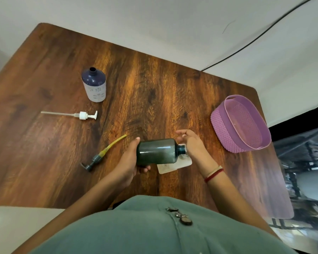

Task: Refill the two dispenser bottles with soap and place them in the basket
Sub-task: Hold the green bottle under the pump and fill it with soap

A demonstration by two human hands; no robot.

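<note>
We see the left hand (pixel 128 162) grasping the green bottle (pixel 157 152) by its base at the frame's centre. The bottle lies level above the table (pixel 154 88), neck toward the right hand (pixel 191 143), whose fingers are loosely spread. A white pouch (pixel 173 166) lies beneath. The blue bottle (pixel 94 85) stands upper left, two pumps (pixel 83 115) lie left, and the basket (pixel 226 129) sits right.

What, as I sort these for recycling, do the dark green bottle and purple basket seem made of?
The dark green bottle looks like translucent plastic, glossy: light streaks along its side; glass cannot be ruled out. The purple basket looks like moulded matte plastic: a knit-like pattern on its wall, a smooth rim.
</note>
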